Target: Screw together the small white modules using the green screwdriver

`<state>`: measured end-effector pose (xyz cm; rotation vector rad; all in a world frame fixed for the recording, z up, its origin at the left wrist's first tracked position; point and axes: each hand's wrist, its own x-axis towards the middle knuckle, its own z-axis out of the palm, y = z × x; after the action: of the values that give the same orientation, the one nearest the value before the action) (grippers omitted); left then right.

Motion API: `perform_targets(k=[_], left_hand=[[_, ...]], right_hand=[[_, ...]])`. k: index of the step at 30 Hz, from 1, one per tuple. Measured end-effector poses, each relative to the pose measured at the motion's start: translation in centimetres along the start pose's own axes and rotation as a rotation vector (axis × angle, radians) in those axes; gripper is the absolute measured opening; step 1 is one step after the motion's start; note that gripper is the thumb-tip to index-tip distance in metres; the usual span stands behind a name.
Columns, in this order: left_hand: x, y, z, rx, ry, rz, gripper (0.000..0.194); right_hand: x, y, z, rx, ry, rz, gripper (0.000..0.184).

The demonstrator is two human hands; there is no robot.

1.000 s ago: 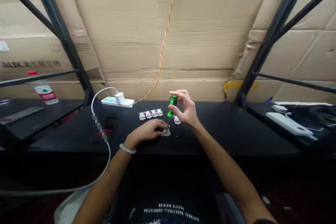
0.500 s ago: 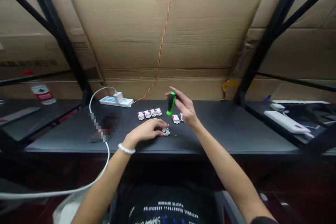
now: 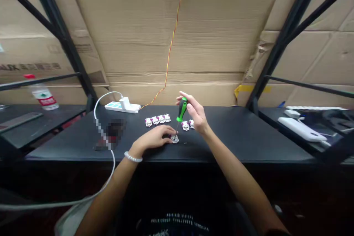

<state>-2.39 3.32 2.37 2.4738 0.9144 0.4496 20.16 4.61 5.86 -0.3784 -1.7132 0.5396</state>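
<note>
My right hand (image 3: 195, 113) grips a screwdriver (image 3: 182, 109) with a green and black handle between thumb and fingers. The shaft slants down, its tip on a small white part (image 3: 175, 139) lying on the black tabletop. My left hand (image 3: 156, 136), with a white beaded band at the wrist, pinches that same white part from the left side. Just beyond, several similar white and purple parts (image 3: 157, 120) stand in a row. More of them (image 3: 186, 125) lie beside my right hand, partly covered by it. A tiny sliver-like piece (image 3: 185, 143) rests right of the held part.
A white power strip (image 3: 116, 106) with a plugged-in charger sits at the back left, its white cable (image 3: 114, 166) hanging over the front edge. A bottle (image 3: 45, 97) stands far left. White devices (image 3: 301, 129) lie at right. Black rack posts and cardboard enclose the table.
The screwdriver handle has tilted slightly to the right, and my right hand has shifted a little with it. My left hand and the white part stay in place.
</note>
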Motion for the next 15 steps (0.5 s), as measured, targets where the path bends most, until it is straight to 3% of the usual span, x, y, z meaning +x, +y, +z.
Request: perform_targets(k=[5, 10, 15], left_hand=[[-0.05, -0.04, 0.03, -0.02, 0.003, 0.005, 0.024], [0.03, 0.02, -0.06, -0.021, -0.009, 0.015, 0.024], [0.04, 0.1, -0.05, -0.018, -0.002, 0.006, 0.022]], right_hand=[[-0.05, 0.24, 0.23, -0.172, 0.082, -0.018, 0.051], [-0.06, 0.36, 0.22, 0.025, -0.035, -0.006, 0.049], [-0.08, 0.65, 0.42, -0.155, 0.064, -0.05, 0.053]])
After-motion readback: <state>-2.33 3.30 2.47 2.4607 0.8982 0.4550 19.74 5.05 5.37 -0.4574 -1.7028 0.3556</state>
